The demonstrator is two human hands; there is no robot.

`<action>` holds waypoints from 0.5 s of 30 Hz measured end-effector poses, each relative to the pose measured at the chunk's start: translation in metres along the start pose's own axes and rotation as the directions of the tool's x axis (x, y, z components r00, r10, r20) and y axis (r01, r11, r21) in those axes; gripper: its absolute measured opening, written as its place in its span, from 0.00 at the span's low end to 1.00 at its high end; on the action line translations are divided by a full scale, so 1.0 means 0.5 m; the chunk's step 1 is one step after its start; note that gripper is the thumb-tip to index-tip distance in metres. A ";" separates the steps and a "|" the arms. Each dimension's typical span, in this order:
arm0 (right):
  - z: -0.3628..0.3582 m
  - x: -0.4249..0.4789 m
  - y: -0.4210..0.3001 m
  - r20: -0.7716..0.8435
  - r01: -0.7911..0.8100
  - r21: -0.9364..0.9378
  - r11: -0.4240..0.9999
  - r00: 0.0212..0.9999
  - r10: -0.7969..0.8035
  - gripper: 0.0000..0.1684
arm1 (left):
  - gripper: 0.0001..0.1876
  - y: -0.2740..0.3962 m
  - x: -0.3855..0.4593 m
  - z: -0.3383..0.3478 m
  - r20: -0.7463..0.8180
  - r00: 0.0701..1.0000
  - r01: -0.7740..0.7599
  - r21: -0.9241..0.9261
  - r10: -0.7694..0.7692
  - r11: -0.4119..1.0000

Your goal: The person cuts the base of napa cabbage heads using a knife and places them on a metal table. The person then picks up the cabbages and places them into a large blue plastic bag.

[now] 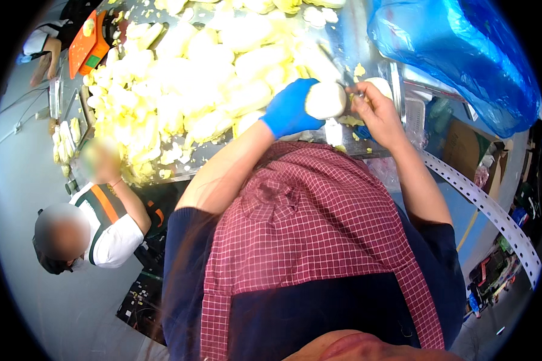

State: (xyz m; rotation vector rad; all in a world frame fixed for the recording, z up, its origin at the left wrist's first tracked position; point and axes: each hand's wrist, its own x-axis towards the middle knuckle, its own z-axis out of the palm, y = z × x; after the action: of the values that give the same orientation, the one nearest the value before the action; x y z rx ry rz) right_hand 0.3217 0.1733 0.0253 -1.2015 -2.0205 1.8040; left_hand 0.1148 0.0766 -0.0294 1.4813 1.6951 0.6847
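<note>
My left hand (291, 108), in a blue glove, is closed around a pale napa cabbage (326, 100) with its round white base facing right. In my bare right hand (377, 113) is a knife (336, 63); its blade points up and away, just beyond the cabbage base. Bright light washes out a large heap of pale yellow napa cabbages (253, 63) left of and beyond my hands. The heap lies on a metal table (194, 169). A whitish round piece (380, 86), probably cabbage, sits partly hidden behind my right hand.
A large blue plastic bag (456, 54) hangs at the table's right end. An orange scale (88, 49) stands far left. A co-worker (113, 225) is at the left edge, and another person (40, 45) is farther off. A cardboard box (463, 144) stands at right.
</note>
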 end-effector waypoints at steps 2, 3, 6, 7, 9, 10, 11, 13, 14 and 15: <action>0.019 0.006 -0.014 0.063 0.158 -0.075 0.985 0.986 -0.153 0.16 | 0.43 -0.015 -0.025 -0.052 -0.101 0.994 0.030 -0.145 -0.045 0.989; 0.024 0.010 -0.045 0.186 0.117 -0.178 0.977 0.979 -0.083 0.16 | 0.45 -0.024 -0.040 -0.075 -0.128 0.990 0.028 -0.209 -0.056 0.977; 0.064 0.026 -0.092 0.285 0.259 -0.213 0.942 0.939 -0.193 0.17 | 0.44 -0.010 -0.076 -0.119 -0.192 0.972 0.070 -0.319 -0.137 0.945; 0.074 0.033 -0.100 0.304 0.274 -0.227 0.935 0.932 -0.199 0.18 | 0.43 -0.002 -0.085 -0.130 -0.182 0.967 0.094 -0.392 -0.178 0.915; 0.087 0.045 -0.115 0.343 0.304 -0.258 0.917 0.916 -0.208 0.19 | 0.42 -0.015 -0.105 -0.132 -0.210 0.961 0.088 -0.387 -0.180 0.918; 0.092 0.048 -0.120 0.355 0.320 -0.273 0.908 0.910 -0.214 0.20 | 0.42 -0.021 -0.113 -0.133 -0.207 0.960 0.095 -0.389 -0.187 0.916; 0.097 0.051 -0.125 0.365 0.334 -0.287 0.898 0.905 -0.220 0.20 | 0.43 -0.025 -0.119 -0.133 -0.203 0.960 0.101 -0.391 -0.193 0.915; 0.101 0.054 -0.131 0.379 0.356 -0.314 0.880 0.897 -0.228 0.19 | 0.41 -0.030 -0.128 -0.130 -0.226 0.954 0.096 -0.390 -0.196 0.916; 0.102 0.055 -0.133 0.383 0.365 -0.325 0.873 0.894 -0.231 0.19 | 0.40 -0.032 -0.132 -0.128 -0.236 0.951 0.093 -0.390 -0.197 0.916; 0.104 0.056 -0.135 0.385 0.373 -0.334 0.866 0.892 -0.236 0.19 | 0.40 -0.033 -0.134 -0.127 -0.236 0.952 0.089 -0.403 -0.197 0.911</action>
State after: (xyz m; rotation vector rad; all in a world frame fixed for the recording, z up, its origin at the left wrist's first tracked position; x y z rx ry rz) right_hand 0.2422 0.1568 0.0624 -0.6078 -2.6924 1.5600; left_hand 0.0548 0.0134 0.0063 1.0059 1.7232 1.1127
